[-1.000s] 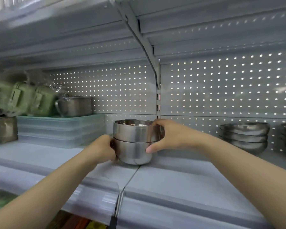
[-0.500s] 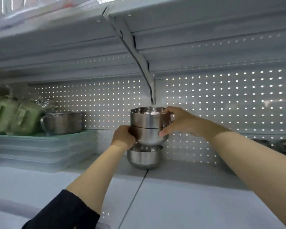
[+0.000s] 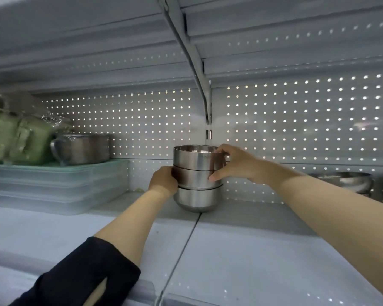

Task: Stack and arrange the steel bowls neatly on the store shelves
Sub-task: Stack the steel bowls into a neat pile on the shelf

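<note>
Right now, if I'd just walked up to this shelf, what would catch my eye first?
Probably the stack of three steel bowls standing at mid-shelf on the seam, with the left hand and right hand gripping its sides. Next, the perforated back panel glowing with dots of light. At the left, a steel pot sits on clear plastic boxes, and more bowls lie at the far right.
</note>
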Demonstrator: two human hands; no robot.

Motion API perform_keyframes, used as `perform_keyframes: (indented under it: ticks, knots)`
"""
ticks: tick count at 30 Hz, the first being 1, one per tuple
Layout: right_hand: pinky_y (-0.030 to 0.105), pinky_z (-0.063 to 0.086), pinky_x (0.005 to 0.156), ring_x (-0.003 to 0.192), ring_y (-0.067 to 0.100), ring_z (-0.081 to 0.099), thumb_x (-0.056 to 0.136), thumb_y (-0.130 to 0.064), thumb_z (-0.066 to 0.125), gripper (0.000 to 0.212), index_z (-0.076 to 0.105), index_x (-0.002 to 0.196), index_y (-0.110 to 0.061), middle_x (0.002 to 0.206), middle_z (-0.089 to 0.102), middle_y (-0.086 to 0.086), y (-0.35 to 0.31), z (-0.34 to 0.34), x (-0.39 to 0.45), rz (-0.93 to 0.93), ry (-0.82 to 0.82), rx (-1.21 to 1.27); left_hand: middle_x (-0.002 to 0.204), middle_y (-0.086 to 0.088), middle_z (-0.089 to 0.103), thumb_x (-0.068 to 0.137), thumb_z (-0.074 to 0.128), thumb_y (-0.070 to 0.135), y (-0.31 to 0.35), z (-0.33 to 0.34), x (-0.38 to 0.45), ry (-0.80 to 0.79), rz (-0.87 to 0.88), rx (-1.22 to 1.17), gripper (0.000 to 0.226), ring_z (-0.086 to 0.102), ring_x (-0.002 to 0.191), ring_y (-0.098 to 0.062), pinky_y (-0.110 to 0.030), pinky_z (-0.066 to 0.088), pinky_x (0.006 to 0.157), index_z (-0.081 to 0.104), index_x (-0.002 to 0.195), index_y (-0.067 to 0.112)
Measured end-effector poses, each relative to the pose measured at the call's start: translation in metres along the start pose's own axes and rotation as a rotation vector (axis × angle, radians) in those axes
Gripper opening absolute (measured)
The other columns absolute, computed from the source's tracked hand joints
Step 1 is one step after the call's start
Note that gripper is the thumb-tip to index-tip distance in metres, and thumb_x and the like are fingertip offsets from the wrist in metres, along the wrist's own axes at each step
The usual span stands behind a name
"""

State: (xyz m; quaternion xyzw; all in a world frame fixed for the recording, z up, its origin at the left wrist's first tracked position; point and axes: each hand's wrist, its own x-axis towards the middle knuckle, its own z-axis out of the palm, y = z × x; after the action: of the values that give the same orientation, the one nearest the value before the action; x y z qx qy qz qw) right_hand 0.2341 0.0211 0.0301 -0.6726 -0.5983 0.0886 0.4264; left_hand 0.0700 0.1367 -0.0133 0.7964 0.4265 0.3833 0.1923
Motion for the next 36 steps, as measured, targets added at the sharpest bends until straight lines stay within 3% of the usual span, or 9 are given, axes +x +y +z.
perform_keyframes:
  ticks: [7,9,14,18,24,28,30,34,36]
  knots:
    - [0.031,0.047,0.078,0.101,0.018,0.056,0.057,-0.020,0.087,0.055,0.051,0.097,-0.030,0.106,0.059,-0.001,0.013,0.007,0.001,0.014,0.034,0.060,0.120,-0.013,0.062,0.083,0.028,-0.004,-0.001,0.003,0.000,-0.031,0.007,-0.042,0.046,0.054,0.111,-0.031,-0.036,0.045,0.095,0.061,0.113,0.006]
    - [0.034,0.048,0.082,0.104,0.019,0.055,0.057,-0.020,0.087,0.057,0.051,0.100,-0.029,0.108,0.059,0.002,0.013,0.009,0.002,0.008,0.046,0.057,0.120,-0.013,0.062,0.083,0.027,-0.005,-0.001,0.003,0.000,-0.032,0.006,-0.040,0.046,0.054,0.111,-0.032,-0.036,0.045,0.095,0.061,0.113,0.005]
    - [0.030,0.048,0.073,0.095,0.014,0.055,0.059,-0.019,0.086,0.064,0.049,0.111,-0.027,0.108,0.056,-0.004,0.008,0.011,0.000,-0.020,0.051,0.050,0.115,-0.015,0.063,0.083,0.029,-0.005,-0.003,0.003,0.001,-0.042,-0.001,-0.059,0.041,0.055,0.109,-0.033,-0.037,0.045,0.093,0.062,0.106,0.002]
    - [0.041,0.049,0.092,0.106,0.017,0.054,0.061,-0.017,0.086,0.068,0.049,0.118,-0.026,0.117,0.053,-0.003,0.006,0.007,-0.002,-0.015,0.068,0.059,0.112,-0.019,0.064,0.082,0.029,-0.007,-0.002,0.005,-0.001,-0.050,-0.008,-0.085,0.039,0.056,0.108,-0.035,-0.037,0.045,0.092,0.063,0.099,0.000]
    - [0.032,0.049,0.081,0.087,0.013,0.055,0.065,-0.015,0.084,0.064,0.048,0.119,-0.023,0.112,0.053,-0.005,0.007,0.009,-0.006,-0.012,0.028,0.074,0.117,-0.016,0.063,0.080,0.028,-0.008,0.001,0.003,-0.004,-0.045,0.006,-0.073,0.045,0.054,0.110,-0.033,-0.036,0.043,0.095,0.063,0.107,0.002]
    - [0.038,0.047,0.095,0.107,0.019,0.054,0.066,-0.018,0.084,0.070,0.045,0.124,-0.024,0.118,0.053,-0.001,0.006,0.008,-0.004,-0.031,0.039,0.033,0.116,-0.016,0.063,0.083,0.029,-0.007,0.002,0.002,-0.005,-0.058,-0.005,-0.044,0.041,0.055,0.108,-0.032,-0.032,0.043,0.089,0.061,0.107,0.001]
    - [0.035,0.048,0.089,0.104,0.019,0.055,0.065,-0.021,0.085,0.073,0.042,0.125,-0.025,0.114,0.052,-0.002,0.006,0.006,-0.003,-0.034,0.031,-0.007,0.115,-0.017,0.062,0.087,0.033,-0.003,0.002,0.002,-0.005,-0.082,-0.036,0.058,0.033,0.056,0.106,-0.032,-0.031,0.042,0.083,0.059,0.106,0.001]
    - [0.020,0.039,0.062,0.081,0.005,0.053,0.063,-0.032,0.084,0.078,0.038,0.126,-0.032,0.107,0.052,-0.012,0.005,-0.002,-0.014,-0.053,0.026,-0.184,0.120,-0.013,0.058,0.091,0.042,0.011,0.007,0.003,-0.012,-0.181,-0.081,0.353,0.027,0.056,0.111,-0.029,-0.028,0.043,0.083,0.053,0.115,0.005]
    - [0.020,0.038,0.062,0.083,0.005,0.053,0.067,-0.032,0.081,0.081,0.033,0.132,-0.032,0.108,0.054,-0.012,0.003,-0.011,-0.028,-0.059,0.016,-0.269,0.117,-0.011,0.060,0.092,0.043,0.018,0.014,-0.001,-0.019,-0.194,-0.072,0.477,0.025,0.057,0.108,-0.028,-0.027,0.042,0.078,0.054,0.111,0.006]
